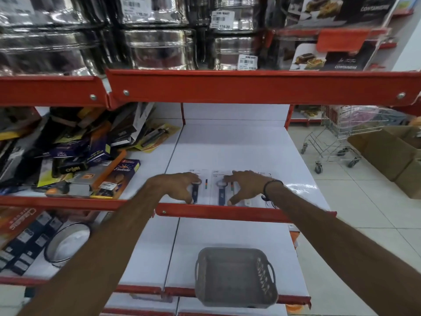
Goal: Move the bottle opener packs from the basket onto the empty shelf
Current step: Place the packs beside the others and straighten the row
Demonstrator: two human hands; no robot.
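Two bottle opener packs lie flat side by side near the front edge of the white shelf [239, 144]. The left pack [202, 188] has a dark-handled opener; my left hand [180, 187] rests on it, fingers spread. The right pack [219, 190] shows a blue-handled opener; my right hand [245, 185], with a black wristband, presses on it with fingers spread. One shelf lower, a grey plastic basket [235, 277] stands at the front edge, and nothing shows inside it.
The red shelf lip [227, 212] runs just under my hands. Several boxed kitchen goods [79, 156] are heaped on the shelf to the left. Steel containers [157, 49] fill the shelf above. A shopping trolley [337, 137] and cardboard boxes [391, 151] stand on the tiled floor at right.
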